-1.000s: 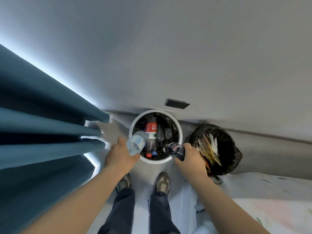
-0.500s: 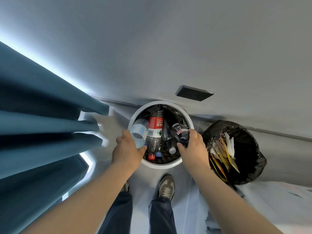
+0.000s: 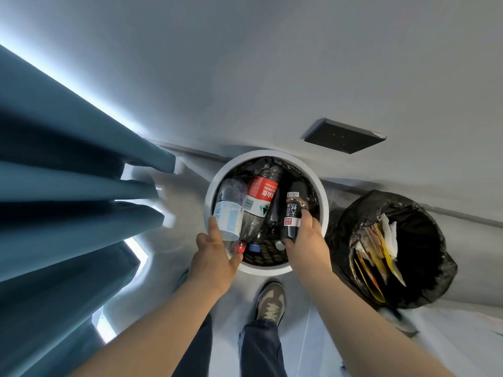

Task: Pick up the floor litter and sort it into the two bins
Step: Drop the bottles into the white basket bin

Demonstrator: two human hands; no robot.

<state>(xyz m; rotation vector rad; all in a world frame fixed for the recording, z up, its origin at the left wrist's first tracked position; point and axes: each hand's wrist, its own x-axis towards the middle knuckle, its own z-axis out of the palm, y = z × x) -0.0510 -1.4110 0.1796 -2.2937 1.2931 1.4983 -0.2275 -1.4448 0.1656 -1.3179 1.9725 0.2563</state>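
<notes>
A white round bin (image 3: 322, 197) stands against the wall and holds several plastic bottles, among them one with a red label (image 3: 261, 194). My left hand (image 3: 215, 254) grips a clear bottle with a pale blue label (image 3: 228, 213) at the bin's left rim, its far end inside the bin. My right hand (image 3: 307, 240) holds a dark bottle with a black label (image 3: 292, 213) over the bin's right side. To the right, a black-bagged bin (image 3: 424, 219) holds paper and wrappers (image 3: 381, 251).
Blue curtains (image 3: 68, 186) hang at the left, close to the white bin. A dark wall plate (image 3: 343, 136) sits above the bins. My shoe (image 3: 270, 303) and trouser legs are just in front of the white bin.
Both hands have pushed their bottles farther into the white bin. The view has moved closer to the bins.
</notes>
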